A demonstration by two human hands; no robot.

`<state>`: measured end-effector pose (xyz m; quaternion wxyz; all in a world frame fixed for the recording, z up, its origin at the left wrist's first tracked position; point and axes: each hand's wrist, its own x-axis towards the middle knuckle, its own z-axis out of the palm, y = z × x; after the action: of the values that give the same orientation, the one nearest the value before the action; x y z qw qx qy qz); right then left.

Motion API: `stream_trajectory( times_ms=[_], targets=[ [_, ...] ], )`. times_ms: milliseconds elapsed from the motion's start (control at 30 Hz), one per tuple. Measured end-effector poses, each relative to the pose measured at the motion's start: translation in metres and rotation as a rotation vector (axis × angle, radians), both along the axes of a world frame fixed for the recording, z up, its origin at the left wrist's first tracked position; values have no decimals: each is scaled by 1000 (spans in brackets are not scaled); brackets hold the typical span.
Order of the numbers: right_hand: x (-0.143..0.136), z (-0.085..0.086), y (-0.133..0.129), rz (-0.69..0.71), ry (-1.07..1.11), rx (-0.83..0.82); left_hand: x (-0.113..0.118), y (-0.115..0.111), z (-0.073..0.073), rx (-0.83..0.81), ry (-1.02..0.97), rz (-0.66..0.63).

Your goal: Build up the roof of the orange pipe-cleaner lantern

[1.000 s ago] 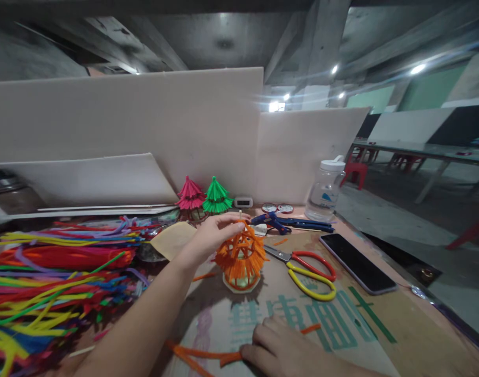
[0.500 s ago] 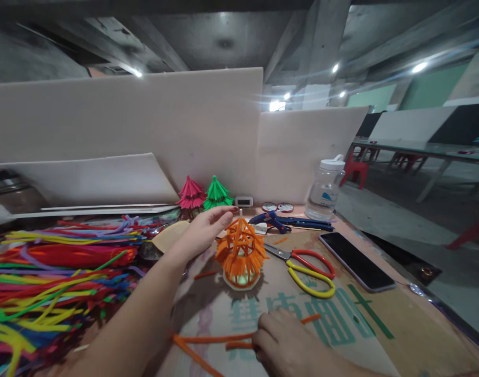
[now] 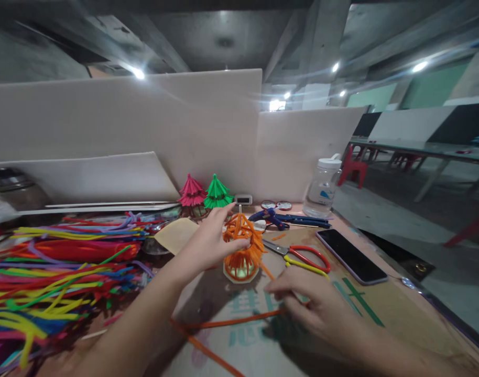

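A small orange pipe-cleaner pavilion model (image 3: 241, 256) stands on the cardboard, with a tiered fringed roof, a pale stick at its top and a pale base. My left hand (image 3: 214, 238) is beside it, thumb stretched across the roof's front and index finger apart near the top; whether the thumb presses on it I cannot tell. My right hand (image 3: 306, 296) pinches a short orange pipe cleaner (image 3: 268, 271), whose far end reaches the roof's lower right edge. A long bent orange pipe cleaner (image 3: 227, 319) lies below, one end running under my right hand.
Scissors (image 3: 308, 255), a phone (image 3: 351, 256), a blue glue gun (image 3: 273, 217) and a water bottle (image 3: 322, 188) lie or stand to the right. Many coloured pipe cleaners (image 3: 70, 267) are heaped left. Pink (image 3: 191, 191) and green (image 3: 217, 192) models stand behind, before white boards (image 3: 125, 125).
My right hand has risen from the cardboard towards the model, bringing a short orange pipe cleaner to the roof. My left thumb has moved across the roof's front.
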<state>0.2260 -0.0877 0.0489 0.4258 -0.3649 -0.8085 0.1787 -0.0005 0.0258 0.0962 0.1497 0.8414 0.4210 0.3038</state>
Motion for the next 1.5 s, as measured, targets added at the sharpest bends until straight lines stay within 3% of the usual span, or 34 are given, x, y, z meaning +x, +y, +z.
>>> stream_trajectory(
  times_ms=[100,233,467,667,867,1000,1167,1367,1500],
  targets=[
    [11,11,7,-90,100,-139,2,1,-2,15,30,41],
    [20,11,16,-149,167,-228,3,1,-2,16,80,59],
    [20,10,23,-181,136,-114,1,4,-4,-179,-78,-30],
    [10,-10,28,-63,370,-543,-5,9,-1,-323,-132,-196],
    [-1,-42,32,-1,256,-760,-7,21,-8,-278,-95,68],
    [0,-48,35,-8,262,-848,-9,22,-7,-281,-87,89],
    [5,-30,37,-35,377,-763,-19,22,3,-304,-66,93],
    [5,21,45,-73,364,-461,-24,11,19,-307,-196,72],
    [-2,49,63,-66,366,-371,-11,-2,18,-182,-66,97]
  ],
)
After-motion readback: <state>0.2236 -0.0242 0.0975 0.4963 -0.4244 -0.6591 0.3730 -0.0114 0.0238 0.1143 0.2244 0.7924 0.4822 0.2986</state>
